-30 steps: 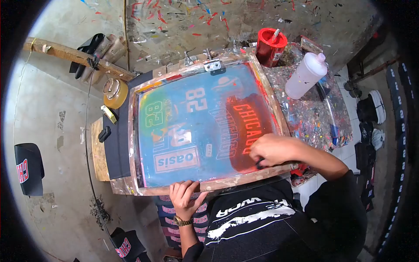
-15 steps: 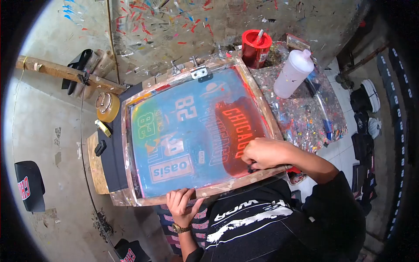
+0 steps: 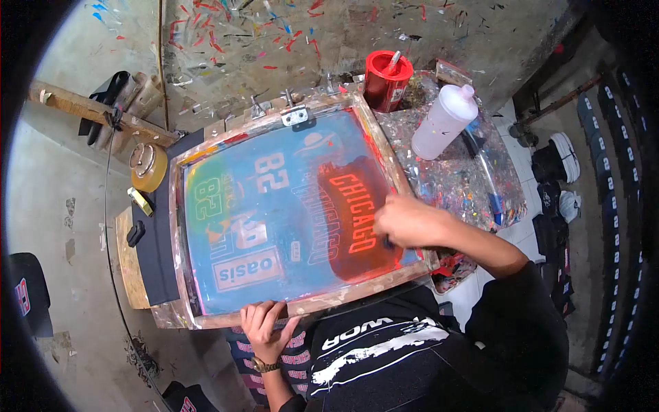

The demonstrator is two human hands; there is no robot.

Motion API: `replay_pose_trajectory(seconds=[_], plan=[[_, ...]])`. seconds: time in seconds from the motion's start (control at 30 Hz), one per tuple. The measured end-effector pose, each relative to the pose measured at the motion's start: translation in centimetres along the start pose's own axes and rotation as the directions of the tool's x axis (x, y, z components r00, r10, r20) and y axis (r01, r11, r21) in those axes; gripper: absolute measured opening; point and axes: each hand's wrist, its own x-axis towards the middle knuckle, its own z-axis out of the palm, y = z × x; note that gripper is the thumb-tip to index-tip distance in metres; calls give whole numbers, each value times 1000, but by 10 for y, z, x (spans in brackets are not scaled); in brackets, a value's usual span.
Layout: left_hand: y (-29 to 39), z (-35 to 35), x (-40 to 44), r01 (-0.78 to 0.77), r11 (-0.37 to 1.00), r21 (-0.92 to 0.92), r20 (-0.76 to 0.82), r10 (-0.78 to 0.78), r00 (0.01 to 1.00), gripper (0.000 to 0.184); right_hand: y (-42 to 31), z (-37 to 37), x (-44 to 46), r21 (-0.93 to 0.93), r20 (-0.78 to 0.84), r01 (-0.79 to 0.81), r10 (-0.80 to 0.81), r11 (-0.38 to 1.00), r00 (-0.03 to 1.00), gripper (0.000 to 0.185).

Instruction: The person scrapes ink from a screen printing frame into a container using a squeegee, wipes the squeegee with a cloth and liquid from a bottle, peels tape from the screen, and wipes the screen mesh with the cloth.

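Observation:
A wood-framed printing screen (image 3: 274, 226) lies tilted before me, its blue mesh bearing several stencil designs. Red ink (image 3: 336, 257) covers the mesh around the word CHICAGO. My right hand (image 3: 405, 221) is closed in a fist over the right side of that red patch. A small dark piece shows beneath its fingers, mostly hidden, and I cannot make out its kind. My left hand (image 3: 264, 326), with a watch at the wrist, grips the near frame edge, fingers over the wood. A metal hinge clamp (image 3: 295, 117) holds the far edge.
Behind the screen stands a red ink can (image 3: 388, 81) with a stick in it. A pale plastic bottle (image 3: 445, 123) is on the paint-spattered table (image 3: 460, 182). Tape rolls (image 3: 149, 167) sit at left, and printed dark pieces (image 3: 614, 206) hang at right.
My right hand has moved away from the near frame edge, up along the right side of the red patch. My left hand keeps its hold. The whole view has shifted slightly.

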Motion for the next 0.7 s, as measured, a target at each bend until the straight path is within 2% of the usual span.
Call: replay_pose_trajectory(seconds=[0.03, 0.07, 0.1, 0.2, 0.27, 0.3, 0.37, 0.4, 0.43, 0.5, 0.53, 0.57, 0.63, 0.7], plan=[[0, 0, 0, 0, 1000, 9, -7, 0, 1000, 42, -4, -1, 3, 31, 68, 96, -98, 995, 993, 7], [0, -2, 1, 5, 1000, 17, -10, -5, 1000, 42, -11, -3, -3, 103, 138, 95, -109, 990, 984, 7], [3, -3, 4, 2, 1000, 12, -15, -1, 1000, 42, -13, -1, -4, 42, 120, 113, -117, 993, 986, 7], [4, -8, 7, -11, 1000, 10, -21, 11, 1000, 42, -3, -10, -8, 98, 118, 61, -72, 993, 990, 8], [6, -9, 8, -14, 1000, 12, -35, 15, 999, 42, 7, -9, -3, -89, -165, 12, -26, 996, 986, 10], [6, -10, 8, -21, 1000, 18, -34, 22, 999, 42, 3, -8, -5, -94, -163, 21, -36, 995, 986, 10], [6, -15, 10, -22, 999, 39, -44, 23, 999, 43, -13, -9, -11, -133, -136, -62, 44, 989, 990, 12], [7, -16, 11, -24, 999, 38, -37, 25, 999, 43, -16, -16, -13, -45, -10, -31, 31, 999, 999, 12], [8, -16, 12, -24, 999, 30, -32, 25, 999, 43, -11, -19, -11, -59, -6, -24, 23, 998, 1000, 12], [9, -17, 12, -28, 999, 45, -17, 29, 999, 43, 0, -21, -7, -120, -39, 8, -12, 993, 999, 12], [11, -18, 12, -13, 998, 59, -22, 14, 1000, 43, 9, -22, 0, -223, -96, -39, 18, 974, 995, 11], [14, -19, 11, 0, 997, 73, -25, 2, 1000, 43, 20, -22, 9, -228, -76, -26, 9, 973, 997, 11], [16, -14, 6, 34, 997, 64, -72, -29, 997, 44, 34, -20, 22, -149, -321, -61, 10, 987, 947, 10], [16, -9, 1, 55, 998, 35, -135, -49, 990, 45, 22, -20, 14, -185, -306, -54, -5, 981, 952, 8]])
